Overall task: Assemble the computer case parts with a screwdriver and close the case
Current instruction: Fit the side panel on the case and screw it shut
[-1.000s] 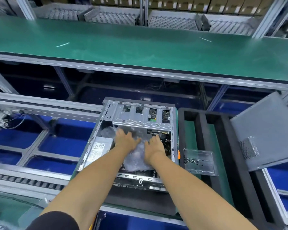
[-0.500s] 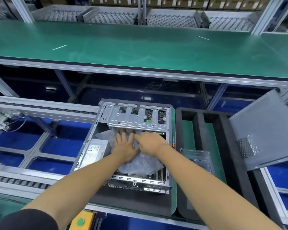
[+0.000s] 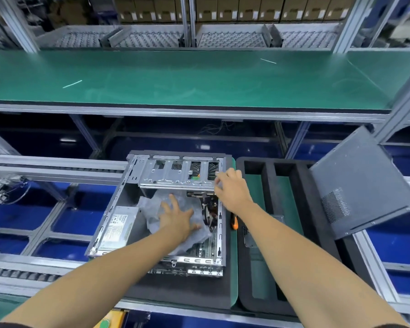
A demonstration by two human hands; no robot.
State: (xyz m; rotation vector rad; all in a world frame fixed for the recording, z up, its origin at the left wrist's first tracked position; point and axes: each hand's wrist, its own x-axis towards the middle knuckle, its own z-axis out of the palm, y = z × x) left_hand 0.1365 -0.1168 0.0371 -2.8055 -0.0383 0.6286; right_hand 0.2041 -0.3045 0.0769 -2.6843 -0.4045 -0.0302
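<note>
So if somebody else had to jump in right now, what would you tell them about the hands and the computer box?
Left hand: flat, fingers spread, pressing the plastic wrap inside the open computer case.
Right hand: fingers curled on the right end of the metal drive bracket at the case's far side.
Side panel: off, leaning at the right beyond the black foam tray.
Orange-handled tool: lying between case and tray.
Done: case sits open on its mat.
Left: seat and screw the parts, fit the panel.
</note>
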